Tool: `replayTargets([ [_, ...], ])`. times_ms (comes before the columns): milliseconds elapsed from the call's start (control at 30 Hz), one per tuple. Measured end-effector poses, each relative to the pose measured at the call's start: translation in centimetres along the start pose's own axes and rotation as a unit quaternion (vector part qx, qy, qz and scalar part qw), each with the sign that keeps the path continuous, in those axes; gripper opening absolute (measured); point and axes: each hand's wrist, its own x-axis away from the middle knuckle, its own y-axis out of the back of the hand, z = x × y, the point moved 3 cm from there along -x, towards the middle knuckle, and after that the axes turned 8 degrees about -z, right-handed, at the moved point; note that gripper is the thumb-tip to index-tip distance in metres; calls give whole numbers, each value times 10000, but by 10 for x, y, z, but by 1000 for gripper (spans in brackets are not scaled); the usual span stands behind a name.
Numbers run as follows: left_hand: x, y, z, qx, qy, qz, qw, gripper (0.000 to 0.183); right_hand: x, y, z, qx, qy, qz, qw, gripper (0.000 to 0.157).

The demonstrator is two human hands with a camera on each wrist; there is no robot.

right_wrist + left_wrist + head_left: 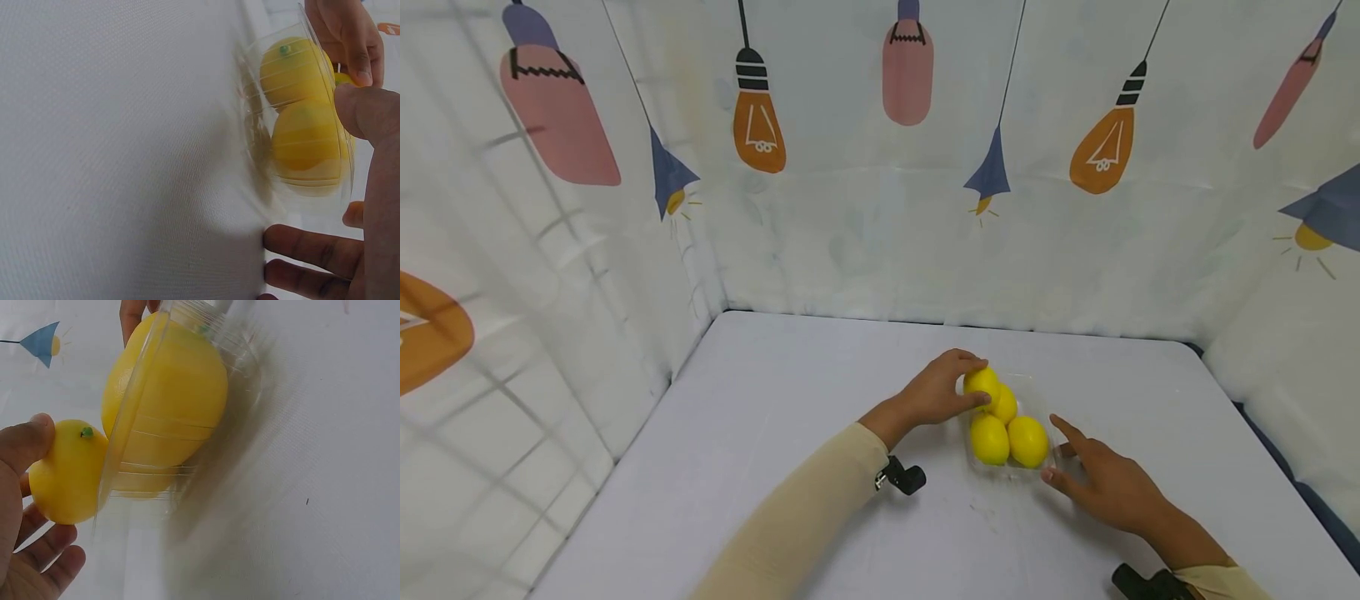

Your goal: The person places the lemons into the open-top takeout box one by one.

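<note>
My left hand (938, 390) grips a yellow lemon (979, 382) between thumb and fingers, at the far left corner of a clear plastic container (1004, 473). In the left wrist view that lemon (67, 478), with its small green stem end, is above the container's rim. Three other lemons are in the container, two (1028, 442) of them side by side at its near end. My right hand (1108, 485) is at the container's right side with fingers spread and nothing in its grasp. Its thumb (365, 112) overlaps the rim in the right wrist view; whether it touches I cannot tell.
The container stands on a white table (820, 375), right of its middle. Behind and to the sides hangs a pale curtain (865, 242) printed with lamps and bulbs. A dark device (904, 477) is strapped at the left wrist, another (1150, 583) at the right.
</note>
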Motion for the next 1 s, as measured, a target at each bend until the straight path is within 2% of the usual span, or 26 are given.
replayTargets([
  [200, -1, 0, -1, -74, -160, 29, 9998, 56, 0, -1, -1, 12, 15, -80, 10000, 93],
  [433, -1, -1, -5, -286, -10, 104, 9995, 56, 0, -1, -2, 17, 57, -130, 9999, 92],
  [633, 0, -7, -5, -497, 126, 306, 9982, 56, 1, 0, 0, -79, 33, -62, 9999, 91],
  [867, -1, -8, -7, -1133, -81, 113, 9935, 53, 0, 0, 0, -35, 28, -73, 10000, 92],
  [1000, -1, -9, -7, -1388, -10, 94, 9903, 51, 1, 0, 0, -9, 15, -37, 10000, 93],
])
